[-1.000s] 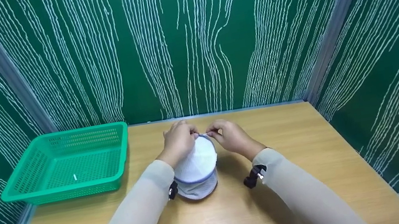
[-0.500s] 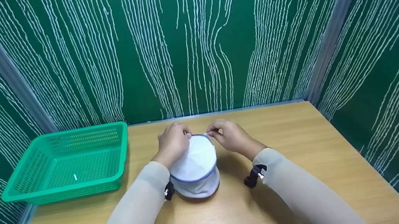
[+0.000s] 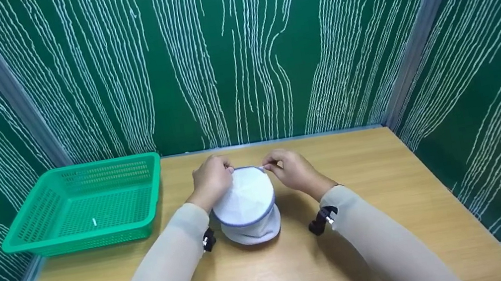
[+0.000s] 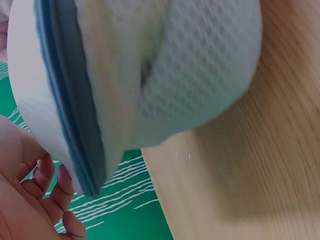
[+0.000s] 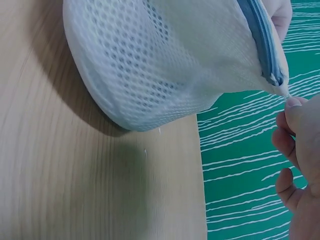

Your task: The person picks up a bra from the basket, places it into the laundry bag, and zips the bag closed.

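A round white mesh laundry bag (image 3: pixel 244 196) with a blue zipper band round its top stands on the wooden table, its side walls slumped and creased. My left hand (image 3: pixel 212 179) grips the far left of the bag's rim. At the far right of the rim, my right hand (image 3: pixel 291 170) pinches a small tip at the end of the zipper band between thumb and forefinger. In the right wrist view the blue zipper band (image 5: pixel 262 40) ends right at those fingertips. The left wrist view shows the coarse mesh wall (image 4: pixel 210 65) and my curled left fingers (image 4: pixel 62 187) beside the rim.
A green plastic basket (image 3: pixel 154 216) stands at the left of the table, a small white piece (image 3: pixel 94 222) on its floor. Green panels (image 3: pixel 238 62) with white wavy lines enclose the table (image 3: pixel 393 218) at the back and sides.
My left hand has slid left along the rim, away from the right hand. The bag's top has turned to face up more and shifted slightly. The right hand has barely moved.
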Tool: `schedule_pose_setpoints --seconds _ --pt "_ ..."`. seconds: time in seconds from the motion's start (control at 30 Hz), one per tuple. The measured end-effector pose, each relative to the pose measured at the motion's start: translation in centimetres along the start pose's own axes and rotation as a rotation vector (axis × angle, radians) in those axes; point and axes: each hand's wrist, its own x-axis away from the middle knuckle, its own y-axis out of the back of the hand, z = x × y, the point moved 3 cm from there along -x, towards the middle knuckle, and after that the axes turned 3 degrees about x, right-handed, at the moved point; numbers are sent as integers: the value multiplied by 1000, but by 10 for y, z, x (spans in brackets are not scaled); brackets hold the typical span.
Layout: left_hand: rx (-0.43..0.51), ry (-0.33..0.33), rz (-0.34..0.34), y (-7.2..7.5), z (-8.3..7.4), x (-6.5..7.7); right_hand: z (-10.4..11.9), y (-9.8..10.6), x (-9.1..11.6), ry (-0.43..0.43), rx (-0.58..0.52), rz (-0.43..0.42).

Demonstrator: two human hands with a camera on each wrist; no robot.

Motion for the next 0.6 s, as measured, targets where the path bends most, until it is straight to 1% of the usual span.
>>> schedule_pose_setpoints --seconds 0.1,0.33,0.43,0.6 --pt "8 17 -3 1 3 0 -3 1 1 -7 -1 4" --pt "4 54 -3 1 7 -1 -5 1 4 21 -7 -7" --pt "-4 66 -14 2 7 -1 -6 0 5 17 -8 -5" --pt "21 100 -20 2 9 1 -7 -4 6 1 -19 13"
